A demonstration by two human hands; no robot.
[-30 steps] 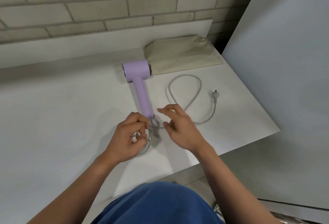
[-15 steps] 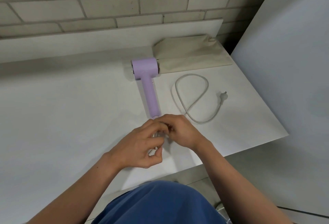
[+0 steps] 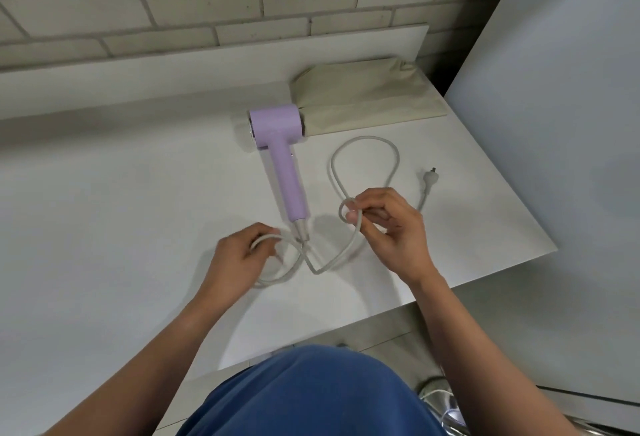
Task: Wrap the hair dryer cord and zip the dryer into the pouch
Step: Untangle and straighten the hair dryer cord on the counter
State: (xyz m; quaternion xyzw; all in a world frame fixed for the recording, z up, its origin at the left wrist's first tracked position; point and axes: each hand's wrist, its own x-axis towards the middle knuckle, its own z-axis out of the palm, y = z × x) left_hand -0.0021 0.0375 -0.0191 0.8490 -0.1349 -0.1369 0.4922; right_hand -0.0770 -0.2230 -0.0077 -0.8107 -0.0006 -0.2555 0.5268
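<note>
A lilac hair dryer (image 3: pixel 284 155) lies on the white table (image 3: pixel 104 214), head toward the wall, handle pointing at me. Its grey cord (image 3: pixel 367 139) leaves the handle's end, loops under my left hand (image 3: pixel 239 255), runs right to my right hand (image 3: pixel 391 224), then arcs away and ends in a plug (image 3: pixel 431 177) lying on the table. My left hand grips a loop of cord just left of the handle's end. My right hand pinches a small coil of cord between thumb and fingers. A flat beige pouch (image 3: pixel 367 100) lies behind the dryer's head, touching it.
A brick wall (image 3: pixel 207 3) with a white upstand runs along the back. A large grey panel (image 3: pixel 554 124) stands to the right of the table. The table's front edge runs diagonally just before my blue-clad body (image 3: pixel 311 394).
My hands were together at the handle's end. They have separated: the left stays by the handle with a loop, the right moved up and right drawing cord. The view shifted slightly.
</note>
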